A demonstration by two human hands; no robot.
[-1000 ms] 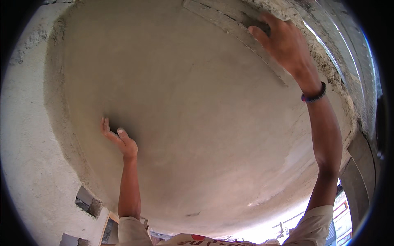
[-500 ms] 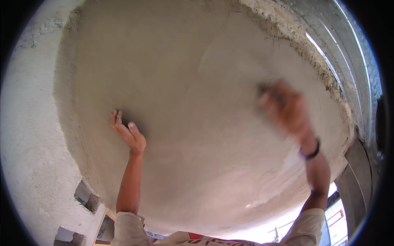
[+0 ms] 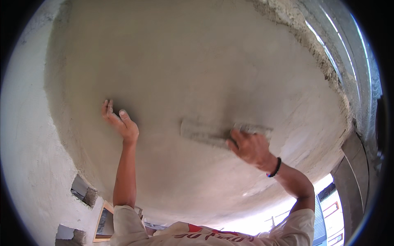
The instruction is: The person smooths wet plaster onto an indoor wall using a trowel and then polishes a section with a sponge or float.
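Note:
A broad grey-brown plastered surface (image 3: 176, 74) fills the middle of the view. My right hand (image 3: 251, 148) is closed round the handle of a plastering trowel (image 3: 205, 133). The trowel's long, plaster-smeared blade lies flat against the surface, stretching left and right of my fingers. A dark band circles my right wrist. My left hand (image 3: 120, 123) is raised at the left by the same surface, thumb and fingers apart, holding nothing. Its fingertips are dusted with plaster. Whether the left palm touches the surface, I cannot tell.
A rough, crumbly plaster edge (image 3: 314, 45) runs along the upper right beside corrugated metal sheets (image 3: 342, 37). A whitish wall (image 3: 28, 135) curves down the left, with square openings (image 3: 84, 190) low in it. Bright daylight enters at the lower right.
My right hand has swept down and to the left with the trowel, which was blurred before and now shows clearly. My left hand has shifted slightly up and left in view.

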